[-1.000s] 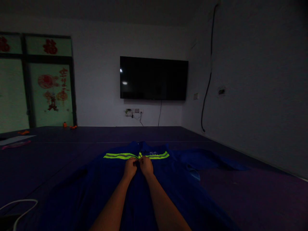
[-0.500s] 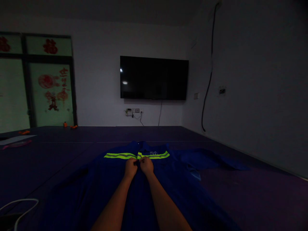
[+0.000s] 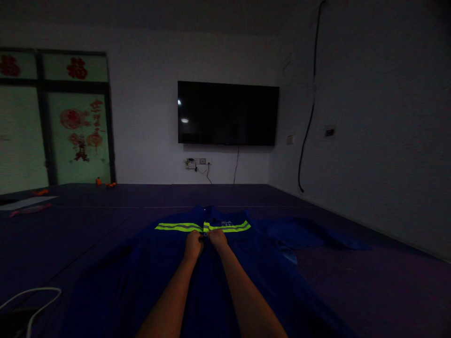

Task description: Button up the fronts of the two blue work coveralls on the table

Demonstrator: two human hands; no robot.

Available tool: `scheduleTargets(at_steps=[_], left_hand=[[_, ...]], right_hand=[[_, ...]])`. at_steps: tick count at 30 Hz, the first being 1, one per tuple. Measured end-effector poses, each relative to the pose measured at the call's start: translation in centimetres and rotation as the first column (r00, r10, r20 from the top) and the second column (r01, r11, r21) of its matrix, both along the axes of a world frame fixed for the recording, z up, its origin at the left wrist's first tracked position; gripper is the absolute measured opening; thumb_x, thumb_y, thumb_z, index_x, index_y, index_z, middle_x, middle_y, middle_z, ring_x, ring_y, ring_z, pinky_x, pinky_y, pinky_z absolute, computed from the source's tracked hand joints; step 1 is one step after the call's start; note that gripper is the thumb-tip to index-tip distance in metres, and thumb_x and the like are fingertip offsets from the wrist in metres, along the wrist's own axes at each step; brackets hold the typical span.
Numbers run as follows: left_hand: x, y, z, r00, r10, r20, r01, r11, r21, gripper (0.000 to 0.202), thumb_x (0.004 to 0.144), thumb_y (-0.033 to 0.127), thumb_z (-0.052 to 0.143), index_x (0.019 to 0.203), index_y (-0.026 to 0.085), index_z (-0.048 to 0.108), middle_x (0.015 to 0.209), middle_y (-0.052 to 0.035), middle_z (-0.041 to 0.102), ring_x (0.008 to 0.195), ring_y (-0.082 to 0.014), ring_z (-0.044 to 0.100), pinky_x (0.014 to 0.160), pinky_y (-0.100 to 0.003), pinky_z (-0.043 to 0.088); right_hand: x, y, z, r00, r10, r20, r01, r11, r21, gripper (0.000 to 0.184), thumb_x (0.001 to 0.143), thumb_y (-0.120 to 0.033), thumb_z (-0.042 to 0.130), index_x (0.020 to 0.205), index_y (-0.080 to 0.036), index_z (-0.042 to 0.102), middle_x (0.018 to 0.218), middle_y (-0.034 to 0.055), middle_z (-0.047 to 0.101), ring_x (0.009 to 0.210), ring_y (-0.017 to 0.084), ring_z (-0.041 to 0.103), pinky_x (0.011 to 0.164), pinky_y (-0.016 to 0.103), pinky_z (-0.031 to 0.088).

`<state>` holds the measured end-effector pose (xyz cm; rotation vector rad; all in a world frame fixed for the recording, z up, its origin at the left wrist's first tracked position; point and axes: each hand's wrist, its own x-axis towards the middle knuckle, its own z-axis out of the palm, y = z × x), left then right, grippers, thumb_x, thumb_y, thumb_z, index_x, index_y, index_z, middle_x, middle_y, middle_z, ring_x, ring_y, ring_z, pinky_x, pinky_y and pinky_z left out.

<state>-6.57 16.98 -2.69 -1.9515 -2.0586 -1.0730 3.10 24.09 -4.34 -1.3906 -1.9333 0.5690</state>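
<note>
Dim room (image 3: 148, 117), purple surface (image 3: 352, 286): left hand (image 3: 193, 245) and right hand (image 3: 218, 239) (grip narrow) pinch the blue jacket (image 3: 151, 263).

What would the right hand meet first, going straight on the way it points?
Likely the yellow reflective band on the blue garment, just beyond the right hand, though depth is unclear.

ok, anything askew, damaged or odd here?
Mostly the wiring: a long black cable hangs bowed down the grey right-hand wall, and thin dark wires dangle untidily under the black flat-screen TV. Nothing spilled visible; the blue fabric garment with yellow-green stripes shows no clear damage.
</note>
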Motion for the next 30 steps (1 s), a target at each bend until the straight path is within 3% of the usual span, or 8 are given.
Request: scheduleTargets(at_steps=[4,11,19,24,30], left_hand=[[-0.1,0.0,-0.1,1.0,0.004,0.03,-0.005,1.0,0.025,0.022,0.066,-0.002,0.045,0.058,0.012,0.061,0.067,-0.0044,0.057,0.07,-0.0131,0.052,0.063,-0.021,0.034],[-0.2,0.2,-0.3,0.999,0.001,0.041,-0.002,1.0,0.03,0.023,0.066,-0.003,0.045,0.062,0.013,0.062,0.07,-0.0031,0.056,0.074,-0.0131,0.053,0.069,-0.022,0.038],[0.2,0.1,-0.8,0.993,0.04,-0.107,-0.052,0.992,-0.113,0.016,0.076,0.01,0.046,0.074,0.012,0.061,0.088,-0.008,0.06,0.088,-0.0172,0.054,0.08,-0.028,0.039],[0.6,-1.3,-0.5,0.996,0.018,-0.088,-0.029,0.991,-0.127,0.023,0.08,0.014,0.042,0.092,0.01,0.061,0.106,-0.0118,0.059,0.101,-0.0179,0.053,0.091,-0.029,0.036],[0.3,-5.4,-1.0,0.998,-0.021,-0.064,0.01,0.986,-0.167,0.031,0.082,0.015,0.04,0.106,0.008,0.058,0.116,-0.0137,0.055,0.112,-0.0179,0.047,0.096,-0.029,0.034]], right_hand=[[0.1,-0.4,0.1,1.0,-0.019,-0.011,0.018,0.999,-0.036,0.023,0.074,-0.029,0.048,0.072,-0.017,0.068,0.074,0.0067,0.069,0.067,0.016,0.062,0.051,0.019,0.038],[0.5,-1.9,0.6,0.996,-0.054,-0.066,0.056,0.998,0.039,0.021,0.072,-0.016,0.05,0.084,-0.017,0.067,0.088,0.0059,0.068,0.083,0.015,0.061,0.067,0.018,0.04],[1.1,-4.6,1.2,0.95,0.129,0.286,-0.178,0.973,0.149,0.031,0.08,-0.014,0.041,0.102,-0.019,0.061,0.103,0.0073,0.063,0.099,0.017,0.055,0.081,0.025,0.039],[2.1,-8.4,0.8,0.88,0.206,0.427,-0.324,0.919,0.224,0.039,0.084,-0.015,0.034,0.119,-0.012,0.051,0.121,0.0135,0.052,0.116,0.021,0.042,0.095,0.032,0.03],[4.0,-12.3,0.2,0.87,0.196,0.453,-0.287,0.948,0.14,0.048,0.088,-0.034,0.03,0.132,-0.015,0.035,0.137,0.0114,0.033,0.127,0.024,0.026,0.101,0.04,0.021]])
